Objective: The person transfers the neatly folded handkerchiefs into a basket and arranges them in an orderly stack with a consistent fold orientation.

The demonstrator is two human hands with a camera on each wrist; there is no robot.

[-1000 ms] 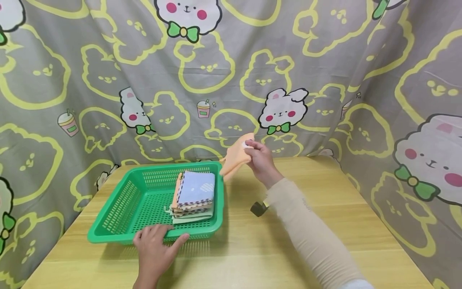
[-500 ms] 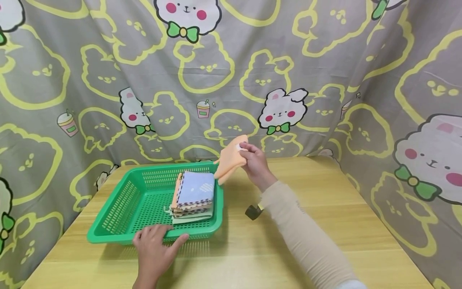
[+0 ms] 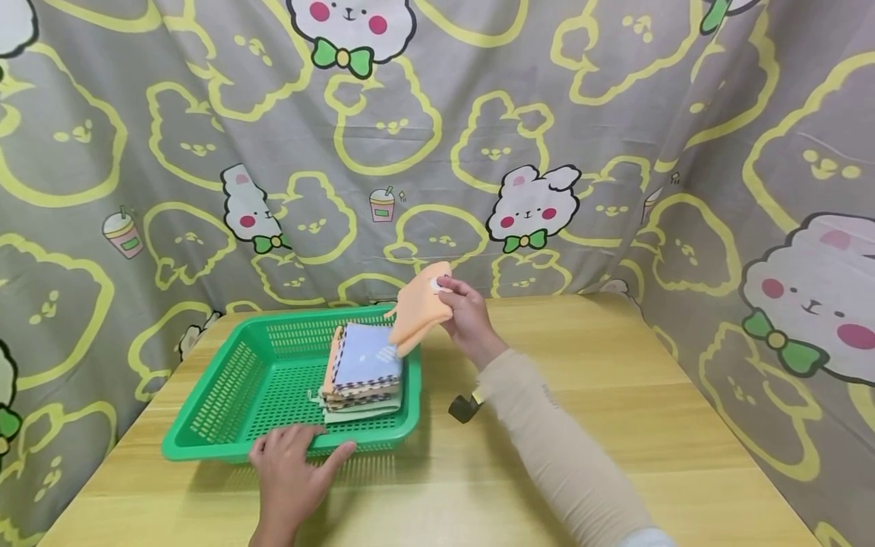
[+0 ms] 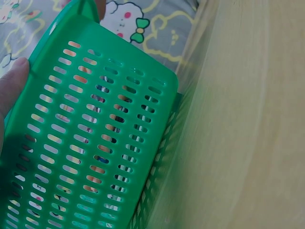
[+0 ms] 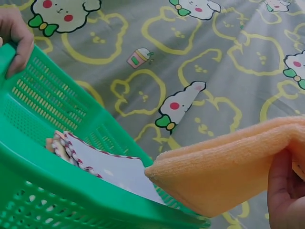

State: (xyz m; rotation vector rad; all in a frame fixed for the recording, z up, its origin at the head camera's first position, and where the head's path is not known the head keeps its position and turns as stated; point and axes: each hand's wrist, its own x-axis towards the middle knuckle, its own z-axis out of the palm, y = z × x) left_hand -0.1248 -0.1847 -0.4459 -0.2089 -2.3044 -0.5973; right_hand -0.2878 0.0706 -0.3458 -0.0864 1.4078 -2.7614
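My right hand (image 3: 468, 315) pinches a folded orange towel (image 3: 420, 304) by its edge, fingers near a white patch on it. The towel hangs over the right rim of a green plastic basket (image 3: 205, 403), its lower corner above the stack inside. That stack of folded towels (image 3: 369, 361) lies against the basket's right side, a light blue one with a checked border on top. My left hand (image 3: 290, 471) grips the basket's near rim, fingers curled over it and thumb outside, as the right wrist view also shows.
The basket stands on a wooden table (image 3: 581, 425). A small black object (image 3: 465, 409) shows beside my right wrist, apparently part of its strap. A grey patterned curtain (image 3: 437, 159) hangs behind the table and along its sides.
My right hand has moved left and slightly down with the orange towel, from beyond the basket's right rim to over it. The left hand has stayed on the near rim.
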